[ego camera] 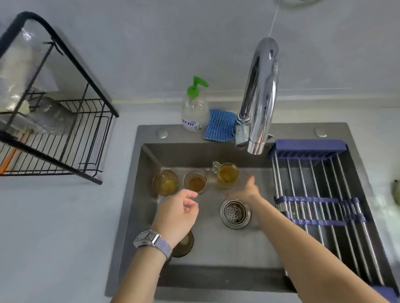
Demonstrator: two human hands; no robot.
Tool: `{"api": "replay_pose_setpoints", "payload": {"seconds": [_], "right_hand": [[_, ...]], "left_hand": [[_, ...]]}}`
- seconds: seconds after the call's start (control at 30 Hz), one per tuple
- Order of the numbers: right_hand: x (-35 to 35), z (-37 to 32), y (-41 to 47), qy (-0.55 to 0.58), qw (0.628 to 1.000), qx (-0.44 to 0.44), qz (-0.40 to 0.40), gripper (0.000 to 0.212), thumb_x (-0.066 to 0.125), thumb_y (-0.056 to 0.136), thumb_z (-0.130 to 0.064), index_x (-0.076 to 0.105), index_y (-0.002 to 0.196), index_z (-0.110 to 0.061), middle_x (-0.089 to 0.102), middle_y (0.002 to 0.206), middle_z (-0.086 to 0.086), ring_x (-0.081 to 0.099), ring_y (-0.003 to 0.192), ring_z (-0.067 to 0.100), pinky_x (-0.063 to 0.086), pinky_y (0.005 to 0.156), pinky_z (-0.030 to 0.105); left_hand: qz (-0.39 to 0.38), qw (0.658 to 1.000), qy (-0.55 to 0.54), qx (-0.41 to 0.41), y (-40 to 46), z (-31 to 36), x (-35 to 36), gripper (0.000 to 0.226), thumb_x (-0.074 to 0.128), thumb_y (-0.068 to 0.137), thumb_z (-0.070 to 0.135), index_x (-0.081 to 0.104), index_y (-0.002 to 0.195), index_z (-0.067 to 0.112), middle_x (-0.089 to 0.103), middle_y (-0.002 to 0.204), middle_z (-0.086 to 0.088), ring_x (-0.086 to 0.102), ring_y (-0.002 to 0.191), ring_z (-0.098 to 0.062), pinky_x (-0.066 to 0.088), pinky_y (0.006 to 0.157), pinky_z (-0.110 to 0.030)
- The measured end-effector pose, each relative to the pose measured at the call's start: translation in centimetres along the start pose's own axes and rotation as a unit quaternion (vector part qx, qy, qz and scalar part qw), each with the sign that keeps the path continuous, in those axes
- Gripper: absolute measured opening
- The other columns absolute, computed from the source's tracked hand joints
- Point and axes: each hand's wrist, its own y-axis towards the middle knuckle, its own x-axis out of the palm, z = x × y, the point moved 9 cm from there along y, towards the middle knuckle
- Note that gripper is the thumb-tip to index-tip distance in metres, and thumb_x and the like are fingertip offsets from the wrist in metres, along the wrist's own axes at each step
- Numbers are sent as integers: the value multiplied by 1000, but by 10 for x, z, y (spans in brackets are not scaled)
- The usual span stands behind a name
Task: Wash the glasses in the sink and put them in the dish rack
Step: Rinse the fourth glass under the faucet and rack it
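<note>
Three glasses with brownish liquid stand at the back of the grey sink (144, 218): a left glass (165, 182), a middle glass (194, 181) and a handled glass mug (226, 174). A further dark glass (185, 243) shows partly under my left wrist. My left hand (177, 214), a watch on its wrist, hovers just below the middle glass with fingers loosely curled and nothing in it. My right hand (246, 192) is spread open just below and right of the mug, not gripping it. The black wire dish rack (56, 130) stands on the counter at left.
A chrome faucet (259, 103) arches over the sink's back, no water running. A green-pump soap bottle (194, 107) and a blue sponge cloth (220, 125) sit behind the sink. The drain strainer (235, 214) lies mid-sink. A roll-up rod rack (326, 204) covers the sink's right side.
</note>
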Motion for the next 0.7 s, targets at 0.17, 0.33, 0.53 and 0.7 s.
{"api": "replay_pose_setpoints", "payload": {"seconds": [0.17, 0.33, 0.53, 0.7], "right_hand": [[3, -20, 34, -34, 998, -58, 20, 110, 94, 55, -32, 34, 146, -12, 50, 139, 8, 48, 129, 26, 40, 109, 34], [8, -35, 27, 81, 982, -167, 31, 70, 91, 62, -7, 53, 121, -16, 57, 106, -5, 53, 102, 9, 38, 86, 15], [9, -30, 26, 123, 975, -180, 46, 57, 90, 63, -9, 54, 104, -26, 62, 99, -8, 59, 91, 8, 42, 74, 11], [9, -9, 19, 182, 972, -148, 17, 45, 90, 64, -13, 60, 93, -29, 67, 90, -12, 65, 90, 10, 47, 79, 22]], "left_hand": [[5, 1000, -3, -8, 12, -6, 4, 25, 52, 97, 22, 61, 119, 27, 61, 95, 15, 52, 74, 11, 37, 59, 2], [22, 999, -9, -36, 6, -40, 11, 24, 55, 96, 22, 63, 117, 28, 60, 92, 25, 54, 75, 14, 37, 64, 5], [47, 994, -67, -67, -3, -63, 15, 22, 59, 93, 12, 67, 110, 24, 66, 94, 16, 62, 86, 5, 42, 69, 2], [52, 991, -99, -70, -11, -64, 15, 24, 61, 91, 9, 68, 104, 27, 70, 95, 14, 61, 83, 15, 41, 68, 2]]}}
